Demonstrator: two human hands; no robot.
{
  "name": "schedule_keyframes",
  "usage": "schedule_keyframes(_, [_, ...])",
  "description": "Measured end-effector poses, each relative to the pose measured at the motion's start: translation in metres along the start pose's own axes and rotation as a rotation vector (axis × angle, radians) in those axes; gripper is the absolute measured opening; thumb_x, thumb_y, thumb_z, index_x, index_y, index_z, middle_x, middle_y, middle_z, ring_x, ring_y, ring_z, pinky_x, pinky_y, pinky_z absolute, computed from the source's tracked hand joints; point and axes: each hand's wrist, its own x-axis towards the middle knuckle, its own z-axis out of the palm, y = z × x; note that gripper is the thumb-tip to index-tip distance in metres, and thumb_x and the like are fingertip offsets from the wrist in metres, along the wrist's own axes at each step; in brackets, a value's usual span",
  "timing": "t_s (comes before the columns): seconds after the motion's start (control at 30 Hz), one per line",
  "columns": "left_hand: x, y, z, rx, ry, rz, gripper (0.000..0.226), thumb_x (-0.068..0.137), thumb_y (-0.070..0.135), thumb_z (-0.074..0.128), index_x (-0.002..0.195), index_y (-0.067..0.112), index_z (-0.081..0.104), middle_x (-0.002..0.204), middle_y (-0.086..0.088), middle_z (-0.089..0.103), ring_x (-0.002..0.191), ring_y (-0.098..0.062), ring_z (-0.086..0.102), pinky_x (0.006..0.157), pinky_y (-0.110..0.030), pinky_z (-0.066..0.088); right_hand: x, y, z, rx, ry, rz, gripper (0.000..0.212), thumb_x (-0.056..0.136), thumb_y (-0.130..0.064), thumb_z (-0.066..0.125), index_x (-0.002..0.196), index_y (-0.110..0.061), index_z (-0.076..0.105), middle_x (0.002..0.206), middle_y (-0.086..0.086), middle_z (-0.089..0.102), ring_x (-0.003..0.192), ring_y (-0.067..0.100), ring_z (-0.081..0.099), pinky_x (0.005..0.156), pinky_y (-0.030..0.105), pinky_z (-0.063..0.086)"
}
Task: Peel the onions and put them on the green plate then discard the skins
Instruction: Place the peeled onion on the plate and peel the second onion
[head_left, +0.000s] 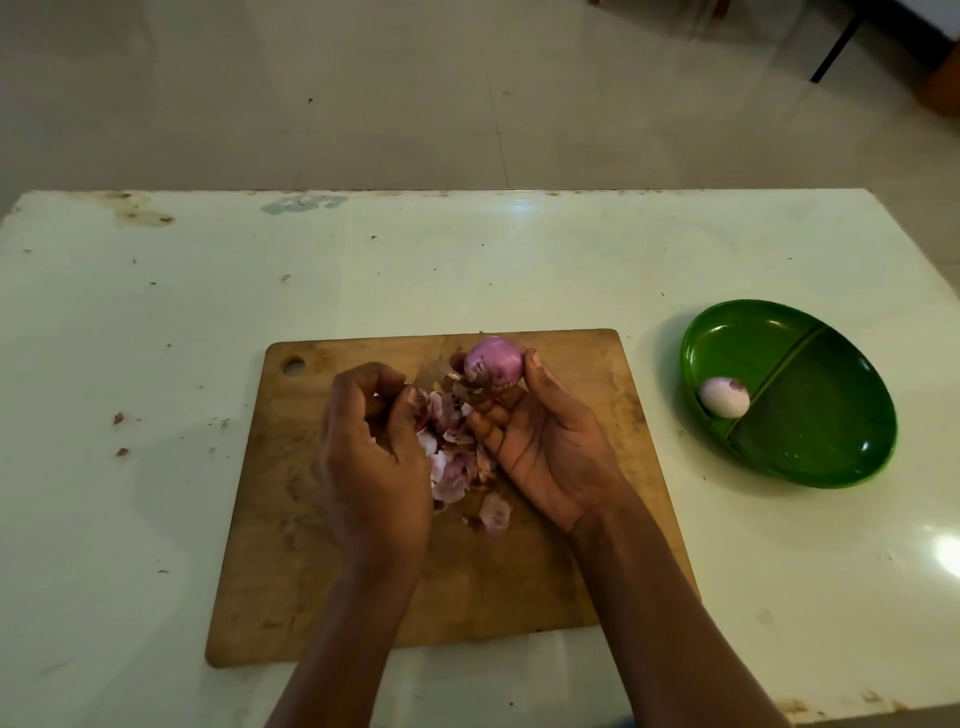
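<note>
Your right grip (540, 436) pinches the onion (492, 366) between thumb and fingertips, palm up, holding it above the far part of the board (519, 597). Your left grip (369, 447) is curled at the edge of the skins (452, 457). It may be pinching a strip, but the fingers hide that, so I cannot tell.

The onion looks smooth and purple over the top, with ragged papery bits hanging at its lower end, so I judge the peeling nearly done. To finish well:

- Keep the right grip light and turn the onion, so the left can catch a loose edge near the root.
- Pull each strip down toward the pile, not sideways, so the scraps land on the board.
- Check the side hidden from you before you carry it to the plate (821, 415), which sits on the surface (208, 291) well apart to your right.

Counted:

- There are two onions, one in your grip and one peeled onion (723, 397) in the plate's left compartment beside the divider.
- There is one plate with two compartments, and its right one holds nothing.
- There is one board.
- The skins form one heap between your hands, with too many overlapping pieces to count and one larger piece lying just nearer you.
- Two flakes (118, 418) lie on the surface left of the board and need gathering when you discard.
</note>
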Motion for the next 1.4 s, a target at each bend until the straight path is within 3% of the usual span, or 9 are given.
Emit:
schedule_keyframes(0.17, [-0.005,0.0,-0.003,0.008,-0.054,0.023,0.02,0.085,0.003,0.066,0.104,0.004,0.061,0.094,0.002,0.064,0.082,-0.011,0.064,0.069,-0.011,0.051,0.001,-0.002,0.0,0.086,0.016,0.003,0.054,0.081,-0.021,0.062,0.128,0.003,0.049,0.121,0.024,0.06,0.096,0.028,0.067,0.074,0.031,0.058])
schedule_keyframes(0.33, [-0.005,0.007,-0.003,0.024,-0.102,0.075,0.029,0.089,0.033,0.055,0.101,0.009,0.066,0.093,-0.003,0.067,0.084,-0.018,0.064,0.071,-0.009,0.047,0.0,-0.003,0.0,0.129,0.052,0.027,0.051,0.09,-0.018,0.049,0.135,0.006,0.044,0.133,0.03,0.051,0.096,0.031,0.068,0.072,0.03,0.058])
schedule_keyframes(0.5, [0.003,0.019,0.002,-0.02,-0.177,0.176,0.045,0.079,0.037,0.067,0.118,0.02,0.053,0.109,-0.001,0.065,0.097,-0.019,0.065,0.076,-0.035,0.056,-0.002,-0.003,0.001,0.108,0.064,0.044,0.053,0.089,-0.019,0.051,0.134,0.007,0.045,0.119,0.027,0.058,0.091,0.027,0.068,0.075,0.03,0.06])
schedule_keyframes(0.7, [0.006,0.023,0.004,-0.022,-0.136,0.199,0.026,0.078,0.007,0.073,0.103,0.005,0.066,0.096,0.004,0.065,0.086,-0.006,0.064,0.072,-0.015,0.054,-0.001,-0.003,0.004,0.066,0.046,0.047,0.054,0.089,-0.023,0.048,0.135,0.006,0.044,0.109,0.022,0.064,0.083,0.024,0.071,0.073,0.032,0.059])
schedule_keyframes(0.8, [0.004,0.024,0.001,-0.018,-0.161,0.263,0.021,0.078,0.008,0.073,0.097,0.002,0.067,0.093,0.004,0.064,0.088,-0.005,0.062,0.074,-0.007,0.049,-0.001,-0.003,0.004,0.04,0.064,0.04,0.052,0.088,-0.026,0.049,0.132,0.003,0.045,0.1,0.018,0.067,0.079,0.021,0.07,0.072,0.03,0.059])
schedule_keyframes(1.03, [0.0,0.02,-0.007,0.009,-0.204,0.31,0.02,0.083,0.019,0.063,0.094,0.003,0.07,0.091,-0.006,0.069,0.085,-0.016,0.066,0.074,-0.024,0.055,-0.001,-0.003,0.006,0.067,0.154,0.008,0.058,0.082,-0.025,0.055,0.134,-0.001,0.047,0.124,0.023,0.057,0.087,0.025,0.068,0.064,0.028,0.058])
schedule_keyframes(1.2, [0.002,0.019,-0.004,0.15,-0.174,0.281,0.033,0.082,0.034,0.06,0.091,0.005,0.072,0.095,-0.007,0.069,0.094,-0.019,0.059,0.08,-0.012,0.042,-0.002,-0.003,0.009,0.082,0.176,0.018,0.048,0.081,-0.022,0.056,0.125,-0.003,0.056,0.121,0.025,0.06,0.084,0.027,0.07,0.06,0.027,0.059])
schedule_keyframes(1.27, [0.003,0.021,-0.002,0.17,-0.185,0.293,0.038,0.08,0.039,0.062,0.096,0.005,0.071,0.097,-0.007,0.069,0.096,-0.018,0.058,0.079,-0.019,0.045,-0.003,-0.003,0.008,0.073,0.17,0.02,0.04,0.082,-0.02,0.055,0.117,-0.003,0.061,0.115,0.024,0.064,0.087,0.027,0.069,0.06,0.026,0.059])
schedule_keyframes(1.4, [0.003,0.027,0.003,0.185,-0.201,0.325,0.046,0.074,0.038,0.07,0.105,0.004,0.066,0.101,-0.008,0.067,0.1,-0.014,0.052,0.084,-0.021,0.044,-0.003,-0.003,0.006,0.041,0.162,0.006,0.036,0.082,-0.019,0.055,0.114,-0.003,0.062,0.107,0.019,0.07,0.095,0.028,0.07,0.08,0.034,0.059])
